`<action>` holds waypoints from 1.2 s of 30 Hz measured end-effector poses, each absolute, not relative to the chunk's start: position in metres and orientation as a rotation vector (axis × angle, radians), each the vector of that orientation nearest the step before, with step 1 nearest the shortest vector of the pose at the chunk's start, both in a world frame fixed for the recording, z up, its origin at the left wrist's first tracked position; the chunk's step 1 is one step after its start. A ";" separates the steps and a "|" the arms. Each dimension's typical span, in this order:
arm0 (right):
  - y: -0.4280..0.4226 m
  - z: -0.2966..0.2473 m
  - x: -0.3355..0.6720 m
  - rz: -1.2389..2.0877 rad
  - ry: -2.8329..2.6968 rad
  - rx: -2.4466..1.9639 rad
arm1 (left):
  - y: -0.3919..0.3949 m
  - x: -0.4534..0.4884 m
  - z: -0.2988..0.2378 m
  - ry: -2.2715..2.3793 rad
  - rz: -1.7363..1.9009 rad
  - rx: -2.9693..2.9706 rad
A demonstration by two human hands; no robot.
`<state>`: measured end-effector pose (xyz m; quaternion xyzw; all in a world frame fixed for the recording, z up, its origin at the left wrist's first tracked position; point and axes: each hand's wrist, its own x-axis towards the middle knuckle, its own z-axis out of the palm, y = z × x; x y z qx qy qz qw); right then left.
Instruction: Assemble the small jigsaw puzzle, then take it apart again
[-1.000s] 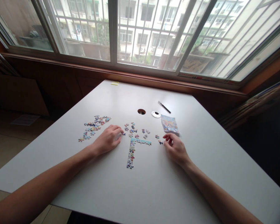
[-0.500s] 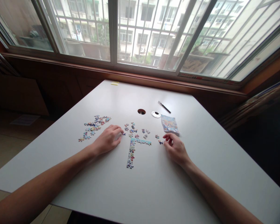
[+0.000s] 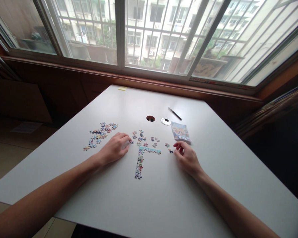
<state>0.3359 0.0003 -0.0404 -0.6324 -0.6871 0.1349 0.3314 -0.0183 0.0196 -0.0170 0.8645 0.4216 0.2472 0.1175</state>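
On the white table, an L-shaped strip of joined jigsaw pieces point(image 3: 140, 162) lies between my hands, with a light-blue top arm and a multicoloured side. My left hand point(image 3: 116, 145) rests to its left, thumb apart from the loosely bent fingers. Its fingertips are at a small dark puzzle piece point(image 3: 131, 142). Over on the right, my right hand point(image 3: 187, 157) lies with its fingers loosely curled and apart. A dark and orange puzzle piece point(image 3: 171, 151) lies against its fingertips, and another loose piece point(image 3: 167, 145) is just beyond. Several loose pieces point(image 3: 141, 134) are scattered above the strip.
A heap of loose pieces point(image 3: 99, 135) spreads left of my left hand. Beyond my right hand are a creased picture sheet point(image 3: 180, 131), a pen point(image 3: 175, 113) and a round metal cover point(image 3: 166, 121). The table has a cable hole point(image 3: 150, 118). Barred windows stand behind.
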 end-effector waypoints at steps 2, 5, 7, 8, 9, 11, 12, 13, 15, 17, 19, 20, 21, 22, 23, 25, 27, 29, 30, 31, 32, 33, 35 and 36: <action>0.000 -0.040 0.335 0.350 -1.798 -1.650 | 0.020 -0.018 -0.017 1.235 0.719 2.531; 0.000 -0.040 0.335 0.346 -1.800 -1.653 | 0.020 -0.018 -0.018 1.232 0.723 2.531; 0.000 -0.040 0.336 0.346 -1.799 -1.655 | 0.021 -0.018 -0.018 1.233 0.727 2.531; 0.000 -0.040 0.336 0.346 -1.797 -1.654 | 0.021 -0.018 -0.019 1.233 0.727 2.531; 0.000 -0.040 0.336 0.348 -1.795 -1.653 | 0.021 -0.018 -0.019 1.232 0.728 2.531; 0.000 -0.039 0.336 0.349 -1.793 -1.653 | 0.021 -0.018 -0.019 1.229 0.727 2.530; 0.000 -0.039 0.336 0.350 -1.794 -1.653 | 0.021 -0.018 -0.019 1.226 0.728 2.530; 0.000 -0.039 0.336 0.350 -1.796 -1.654 | 0.021 -0.018 -0.019 1.226 0.729 2.529; 0.000 -0.039 0.335 0.349 -1.797 -1.654 | 0.021 -0.019 -0.019 1.227 0.729 2.529; 0.000 -0.039 0.335 0.350 -1.795 -1.654 | 0.020 -0.019 -0.019 1.228 0.731 2.530; 0.000 -0.039 0.335 0.349 -1.794 -1.654 | 0.020 -0.019 -0.018 1.228 0.734 2.530; 0.000 -0.039 0.335 0.349 -1.794 -1.655 | 0.020 -0.019 -0.018 1.228 0.736 2.529; 0.000 -0.039 0.335 0.347 -1.794 -1.655 | 0.020 -0.019 -0.018 1.230 0.738 2.529; 0.000 -0.039 0.335 0.345 -1.794 -1.655 | 0.020 -0.019 -0.018 1.230 0.737 2.530; 0.000 -0.039 0.335 0.344 -1.795 -1.654 | 0.020 -0.018 -0.018 1.231 0.736 2.530; -0.001 -0.038 0.335 0.344 -1.794 -1.652 | 0.020 -0.018 -0.017 1.232 0.733 2.530; -0.001 -0.037 0.334 0.348 -1.792 -1.651 | 0.020 -0.018 -0.017 1.232 0.731 2.528; -0.001 -0.037 0.334 0.350 -1.792 -1.653 | 0.020 -0.018 -0.017 1.231 0.732 2.526; -0.001 -0.037 0.334 0.350 -1.793 -1.654 | 0.020 -0.018 -0.017 1.230 0.732 2.526; 0.000 -0.038 0.334 0.349 -1.794 -1.654 | 0.020 -0.018 -0.018 1.229 0.733 2.527; 0.000 -0.038 0.334 0.347 -1.795 -1.654 | 0.020 -0.018 -0.018 1.227 0.735 2.529; 0.000 -0.038 0.334 0.346 -1.797 -1.653 | 0.020 -0.018 -0.018 1.226 0.737 2.530; 0.001 -0.039 0.334 0.345 -1.798 -1.651 | 0.020 -0.018 -0.018 1.223 0.744 2.531; 0.001 -0.039 0.334 0.346 -1.798 -1.651 | 0.020 -0.018 -0.018 1.223 0.746 2.530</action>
